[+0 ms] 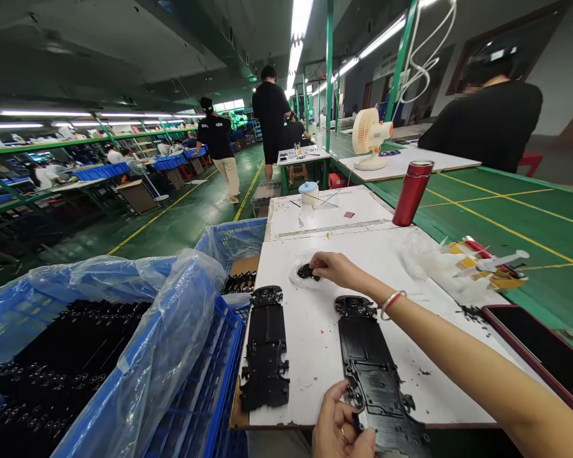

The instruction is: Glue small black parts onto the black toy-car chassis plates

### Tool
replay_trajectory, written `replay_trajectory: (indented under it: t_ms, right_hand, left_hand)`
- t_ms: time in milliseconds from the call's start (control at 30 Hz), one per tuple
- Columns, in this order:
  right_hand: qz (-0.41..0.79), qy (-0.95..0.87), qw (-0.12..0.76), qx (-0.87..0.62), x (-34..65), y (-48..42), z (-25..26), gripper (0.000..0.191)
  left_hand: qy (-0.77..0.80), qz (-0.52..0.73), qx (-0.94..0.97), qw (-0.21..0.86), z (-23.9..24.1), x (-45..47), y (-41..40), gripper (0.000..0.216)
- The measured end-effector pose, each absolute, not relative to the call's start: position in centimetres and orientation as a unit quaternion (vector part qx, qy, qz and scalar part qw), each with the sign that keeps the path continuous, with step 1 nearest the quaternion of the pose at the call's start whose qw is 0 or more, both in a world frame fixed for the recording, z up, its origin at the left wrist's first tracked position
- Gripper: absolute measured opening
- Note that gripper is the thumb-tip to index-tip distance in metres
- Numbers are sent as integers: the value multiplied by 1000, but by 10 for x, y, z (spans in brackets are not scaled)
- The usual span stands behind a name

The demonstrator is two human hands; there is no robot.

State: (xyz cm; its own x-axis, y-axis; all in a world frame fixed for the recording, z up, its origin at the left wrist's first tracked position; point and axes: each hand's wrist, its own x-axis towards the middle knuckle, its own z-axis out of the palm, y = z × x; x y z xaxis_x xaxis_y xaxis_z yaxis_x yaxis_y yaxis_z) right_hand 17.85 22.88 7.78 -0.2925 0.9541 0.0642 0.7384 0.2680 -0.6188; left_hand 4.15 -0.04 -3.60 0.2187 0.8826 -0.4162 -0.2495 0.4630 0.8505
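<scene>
My left hand [341, 426] grips the near end of a long black plastic chassis part [375, 369] that lies on the white worktop [315, 337]. My right hand [332, 266] reaches forward, fingers pinched over a small pile of black pieces [308, 272] on a clear plastic sheet. A silver bracelet with a red string [391, 304] sits on that wrist. A second black chassis part [266, 346] lies flat to the left, untouched.
Blue crates lined with plastic [124, 356] hold many black parts at left. A red flask [412, 193], a white fan [370, 137], a bag with tools [477, 261] and a dark tablet [544, 350] lie at right. People stand in the aisle beyond.
</scene>
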Motion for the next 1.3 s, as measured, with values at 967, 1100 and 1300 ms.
replay_trajectory:
  t_ms: [967, 1100, 1300]
  right_hand:
    - [380, -710, 244, -540, 229, 77, 94, 24]
    - [377, -724, 242, -524, 229, 74, 91, 29]
    - [292, -781, 214, -509, 225, 70, 81, 17]
  left_hand:
    - [430, 424, 343, 719, -3, 21, 12, 63]
    - [450, 419, 375, 694, 1, 23, 17, 55]
    - [429, 443, 382, 688, -3, 28, 25, 46]
